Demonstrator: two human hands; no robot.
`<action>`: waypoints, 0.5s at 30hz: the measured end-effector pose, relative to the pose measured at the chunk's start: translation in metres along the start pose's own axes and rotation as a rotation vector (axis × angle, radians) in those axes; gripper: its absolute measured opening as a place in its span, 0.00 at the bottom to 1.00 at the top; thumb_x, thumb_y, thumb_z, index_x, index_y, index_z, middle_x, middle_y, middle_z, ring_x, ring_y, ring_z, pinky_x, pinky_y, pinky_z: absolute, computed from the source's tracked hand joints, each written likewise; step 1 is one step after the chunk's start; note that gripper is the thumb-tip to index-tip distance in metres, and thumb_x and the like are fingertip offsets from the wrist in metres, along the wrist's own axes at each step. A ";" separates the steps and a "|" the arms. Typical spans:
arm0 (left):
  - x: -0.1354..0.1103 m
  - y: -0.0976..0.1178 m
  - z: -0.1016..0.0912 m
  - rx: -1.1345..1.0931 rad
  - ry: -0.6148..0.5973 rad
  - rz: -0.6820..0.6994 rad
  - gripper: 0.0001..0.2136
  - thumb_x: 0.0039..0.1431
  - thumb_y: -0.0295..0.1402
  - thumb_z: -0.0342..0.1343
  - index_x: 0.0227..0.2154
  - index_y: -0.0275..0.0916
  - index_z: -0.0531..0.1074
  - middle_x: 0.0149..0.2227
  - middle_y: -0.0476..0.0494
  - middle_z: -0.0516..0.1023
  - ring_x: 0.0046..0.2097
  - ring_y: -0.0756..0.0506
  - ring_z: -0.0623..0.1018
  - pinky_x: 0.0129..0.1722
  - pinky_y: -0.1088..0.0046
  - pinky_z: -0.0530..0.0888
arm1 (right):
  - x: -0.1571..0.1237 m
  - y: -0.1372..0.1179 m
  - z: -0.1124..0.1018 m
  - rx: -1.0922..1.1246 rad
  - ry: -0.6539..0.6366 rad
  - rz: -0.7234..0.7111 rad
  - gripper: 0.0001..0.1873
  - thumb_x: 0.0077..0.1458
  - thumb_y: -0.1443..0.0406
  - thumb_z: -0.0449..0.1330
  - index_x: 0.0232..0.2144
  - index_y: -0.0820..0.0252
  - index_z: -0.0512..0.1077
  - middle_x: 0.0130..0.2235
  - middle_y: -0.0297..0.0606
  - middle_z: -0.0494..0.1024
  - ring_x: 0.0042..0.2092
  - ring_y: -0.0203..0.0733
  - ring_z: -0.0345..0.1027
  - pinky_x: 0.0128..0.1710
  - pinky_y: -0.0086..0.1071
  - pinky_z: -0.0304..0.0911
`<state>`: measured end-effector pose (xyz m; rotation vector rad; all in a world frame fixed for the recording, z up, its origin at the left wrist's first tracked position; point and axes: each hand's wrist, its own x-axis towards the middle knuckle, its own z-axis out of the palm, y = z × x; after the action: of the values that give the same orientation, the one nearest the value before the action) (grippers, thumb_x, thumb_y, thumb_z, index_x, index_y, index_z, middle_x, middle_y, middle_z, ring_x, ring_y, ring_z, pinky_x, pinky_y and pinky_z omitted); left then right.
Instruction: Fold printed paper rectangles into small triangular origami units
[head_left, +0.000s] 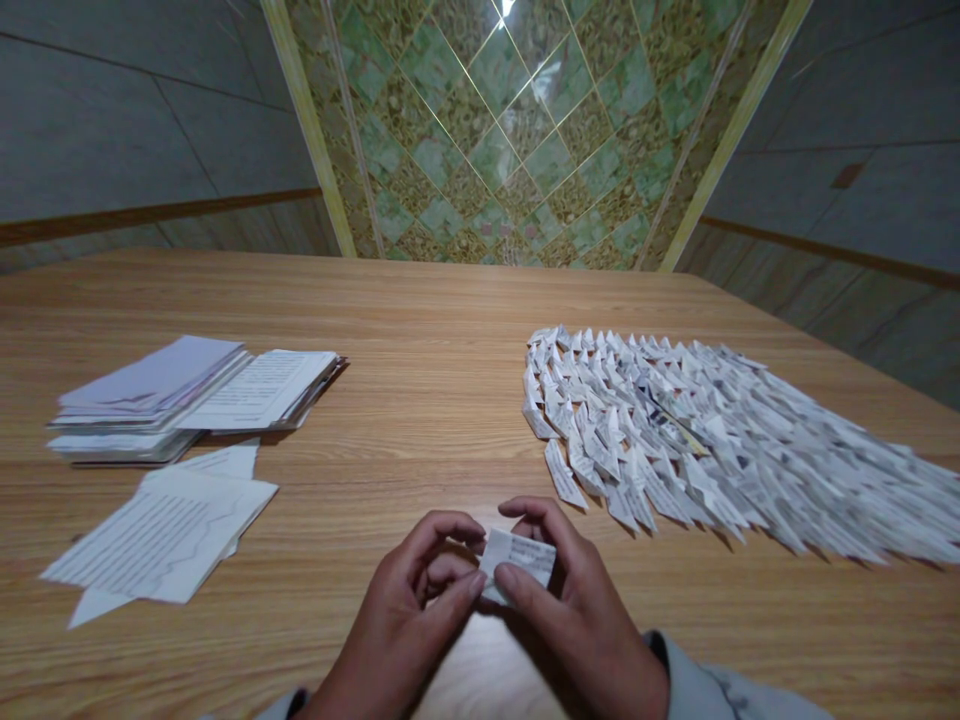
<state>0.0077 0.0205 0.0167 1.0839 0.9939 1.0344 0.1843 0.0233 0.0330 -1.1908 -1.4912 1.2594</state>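
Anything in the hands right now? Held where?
A small folded piece of printed paper, pinched between both hands: left hand at its left edge, right hand thumb and fingers over its right and lower edges.

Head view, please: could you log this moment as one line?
left hand + right hand: pinching folded paper piece | right: folded pieces | left: sheets

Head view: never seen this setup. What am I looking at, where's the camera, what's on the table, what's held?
There is no robot here. A person wears one camera on the head, looking forward and down at their own bare hands. The left hand and right hand together pinch a small folded piece of printed paper just above a wooden table. To the right lies a big spread of small folded paper pieces. To the left are stacks of printed sheets and a few loose sheets.
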 end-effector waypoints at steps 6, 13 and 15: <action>-0.001 -0.001 0.000 -0.038 0.023 0.002 0.09 0.59 0.33 0.62 0.40 0.42 0.69 0.35 0.49 0.77 0.32 0.49 0.77 0.33 0.76 0.71 | 0.002 -0.005 0.001 0.069 -0.038 0.023 0.24 0.53 0.60 0.64 0.51 0.57 0.67 0.32 0.31 0.71 0.33 0.40 0.66 0.31 0.31 0.60; -0.002 -0.002 0.000 -0.044 0.011 0.006 0.11 0.61 0.37 0.62 0.43 0.44 0.69 0.37 0.48 0.78 0.36 0.47 0.80 0.38 0.72 0.74 | 0.002 -0.005 0.002 0.052 0.001 0.037 0.19 0.54 0.64 0.61 0.49 0.58 0.70 0.29 0.30 0.69 0.31 0.39 0.65 0.31 0.31 0.59; -0.001 -0.004 -0.001 -0.077 0.009 -0.021 0.14 0.58 0.40 0.64 0.43 0.43 0.69 0.37 0.48 0.78 0.35 0.46 0.79 0.37 0.71 0.74 | 0.002 -0.002 0.002 0.117 0.005 0.026 0.20 0.54 0.63 0.62 0.49 0.57 0.70 0.29 0.29 0.69 0.30 0.38 0.65 0.30 0.31 0.59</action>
<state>0.0072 0.0194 0.0129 1.0048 0.9625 1.0533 0.1819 0.0250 0.0345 -1.1391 -1.3830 1.3417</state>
